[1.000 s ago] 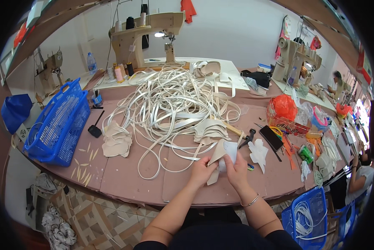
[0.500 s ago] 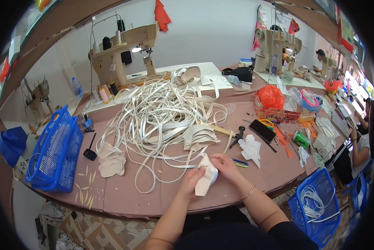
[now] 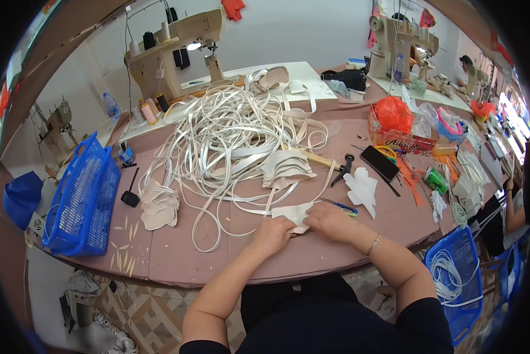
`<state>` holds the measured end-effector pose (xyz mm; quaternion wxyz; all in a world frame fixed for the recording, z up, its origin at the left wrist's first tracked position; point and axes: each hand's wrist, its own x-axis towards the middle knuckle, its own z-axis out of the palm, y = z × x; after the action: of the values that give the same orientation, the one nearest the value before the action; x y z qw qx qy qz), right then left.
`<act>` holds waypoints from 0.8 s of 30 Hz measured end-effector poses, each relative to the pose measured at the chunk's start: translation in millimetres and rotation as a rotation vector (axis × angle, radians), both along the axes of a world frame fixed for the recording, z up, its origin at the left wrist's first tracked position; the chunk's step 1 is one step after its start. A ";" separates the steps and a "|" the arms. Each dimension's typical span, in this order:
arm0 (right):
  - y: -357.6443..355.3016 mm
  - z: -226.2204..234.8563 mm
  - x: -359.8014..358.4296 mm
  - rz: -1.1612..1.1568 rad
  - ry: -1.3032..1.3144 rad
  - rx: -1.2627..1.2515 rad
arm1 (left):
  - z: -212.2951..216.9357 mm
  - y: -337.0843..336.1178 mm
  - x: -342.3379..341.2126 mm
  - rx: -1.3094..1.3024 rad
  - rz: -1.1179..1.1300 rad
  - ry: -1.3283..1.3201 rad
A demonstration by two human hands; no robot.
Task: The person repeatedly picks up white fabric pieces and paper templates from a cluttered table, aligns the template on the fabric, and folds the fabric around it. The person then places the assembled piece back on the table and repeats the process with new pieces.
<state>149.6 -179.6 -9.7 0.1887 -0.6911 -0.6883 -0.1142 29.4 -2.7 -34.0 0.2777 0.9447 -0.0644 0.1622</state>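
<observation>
A white and beige cut piece of leather-like material (image 3: pixel 292 213) lies at the front of the cloth-covered table (image 3: pixel 212 268). My left hand (image 3: pixel 272 236) holds its near left edge with curled fingers. Closed on the right end is my right hand (image 3: pixel 331 222), its fingers bent down over the piece. Just beyond sits a stack of beige cut pieces (image 3: pixel 285 168), beside a big tangle of white and cream straps (image 3: pixel 229 141). A blue and green pen-like tool (image 3: pixel 343 207) lies right behind my right hand. The undersides of my fingers are hidden.
A second beige stack (image 3: pixel 160 206) and a blue basket (image 3: pixel 82 203) stand left. Rightward are a hammer (image 3: pixel 346 166), a phone (image 3: pixel 380 163), white pieces (image 3: pixel 362 190) and a green can (image 3: pixel 435 180). Sewing machines (image 3: pixel 176 44) line the back; another blue basket (image 3: pixel 454 277) is low right.
Both hands have moved forward and laid the piece down on the table; before, they held it upright near the edge. The piece is now turned sideways, and the view has shifted slightly.
</observation>
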 end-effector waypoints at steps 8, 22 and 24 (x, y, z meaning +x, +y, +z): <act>11.3 13.9 10.4 -0.121 0.331 -0.229 | 36.3 -5.8 14.4 0.136 0.091 0.393; -2.1 24.8 27.1 -0.322 1.021 -0.419 | 39.2 -12.3 37.9 0.165 0.133 0.413; 3.4 15.0 30.5 -0.369 0.854 -0.377 | 27.2 -13.4 42.1 0.200 0.170 0.400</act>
<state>180.0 -176.2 5.4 0.3021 -0.8085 -0.4245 0.2737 71.5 -16.1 -6.8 0.1751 0.9829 0.0559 -0.0123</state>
